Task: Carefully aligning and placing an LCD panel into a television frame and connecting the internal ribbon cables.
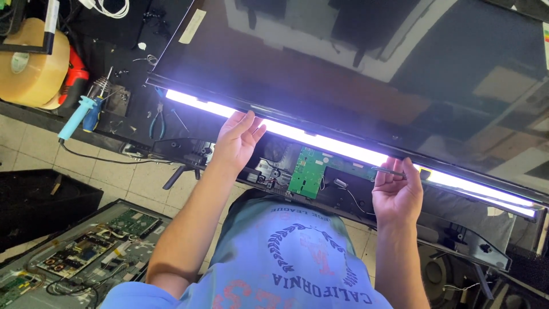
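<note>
While the big flat screen panel [354,68] lies across the worktop, its lit edge strip [320,140] runs left-to-right just past both hands: left hand [237,140] spread, fingertips touching it, right hand [397,189] pinching a thin tool [389,170] right at it.

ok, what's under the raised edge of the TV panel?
Under the TV panel: a lit white backlight strip, and below it a green circuit board with thin wires. The left hand and right hand cover parts; anything deeper is hidden.

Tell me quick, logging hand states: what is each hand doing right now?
Left hand: open, fingertips at the lit panel edge.
Right hand: closed on a thin metal tool.
</note>
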